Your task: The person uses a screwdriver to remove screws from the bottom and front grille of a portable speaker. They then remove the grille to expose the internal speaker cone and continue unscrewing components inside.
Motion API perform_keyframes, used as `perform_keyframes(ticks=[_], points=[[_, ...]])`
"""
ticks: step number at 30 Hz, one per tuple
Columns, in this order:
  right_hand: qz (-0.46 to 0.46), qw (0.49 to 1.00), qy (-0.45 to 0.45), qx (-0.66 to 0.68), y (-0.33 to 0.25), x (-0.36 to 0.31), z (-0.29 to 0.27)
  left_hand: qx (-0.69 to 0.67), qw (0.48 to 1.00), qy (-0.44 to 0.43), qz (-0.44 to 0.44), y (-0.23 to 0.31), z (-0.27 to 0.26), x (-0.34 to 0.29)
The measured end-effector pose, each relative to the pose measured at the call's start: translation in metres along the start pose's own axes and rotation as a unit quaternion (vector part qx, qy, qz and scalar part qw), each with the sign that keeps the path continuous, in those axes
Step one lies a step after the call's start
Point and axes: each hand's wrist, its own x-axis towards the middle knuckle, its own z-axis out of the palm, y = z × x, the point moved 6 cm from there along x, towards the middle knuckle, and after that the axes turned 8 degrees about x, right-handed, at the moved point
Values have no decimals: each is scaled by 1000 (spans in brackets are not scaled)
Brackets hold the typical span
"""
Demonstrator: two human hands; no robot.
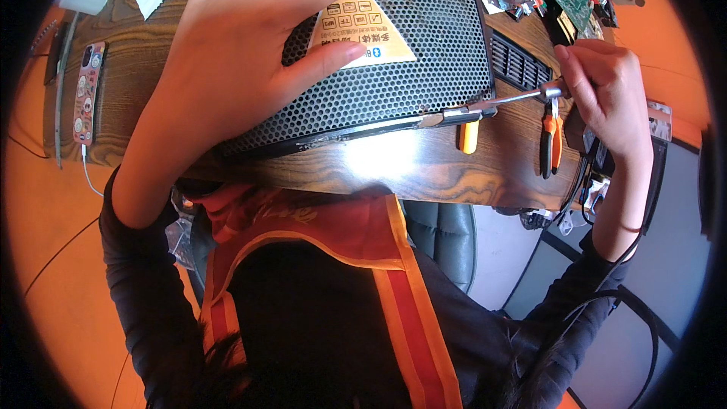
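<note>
Speaker box (pixel 424 45) with a black mesh front lies in the upper middle of the frame on the wooden tabletop (pixel 424 170). Left hand (pixel 235 53) rests flat on the mesh, fingers spread wide. Right hand (pixel 606 95), at the right of the frame, pinches the end of a shiny metal tool (pixel 485 108) that reaches to the box's lower edge. Orange pliers (pixel 550 140) lie just below the tool. A phone (pixel 85 91) sits at the far left.
</note>
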Motion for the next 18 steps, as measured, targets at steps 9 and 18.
perform_keyframes(ticks=[9, 18], points=[[-167, 980, -16, -105, -33, 26, -7, -8, 997, 65, 29, -2, -2, -3], [-259, 942, -111, -184, -54, 66, -9, -6, 998, 63, 18, -4, 1, -3]])
